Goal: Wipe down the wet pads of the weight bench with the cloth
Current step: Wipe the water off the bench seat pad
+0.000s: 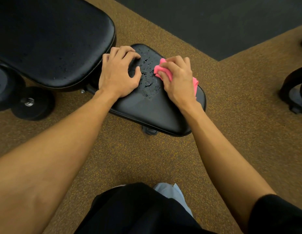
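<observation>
The small black seat pad of the weight bench lies in the middle of the view, with water drops and streaks on its far half. My right hand grips a bunched pink cloth and presses it on the pad's right side. My left hand rests on the pad's left edge with its fingers curled, holding nothing. The larger black back pad sits at upper left, speckled with fine droplets.
Two black dumbbells lie on the floor at left, under the back pad. Brown speckled rubber flooring surrounds the bench, with a dark mat beyond. A black equipment frame stands at the right edge. My leg and shoe are below.
</observation>
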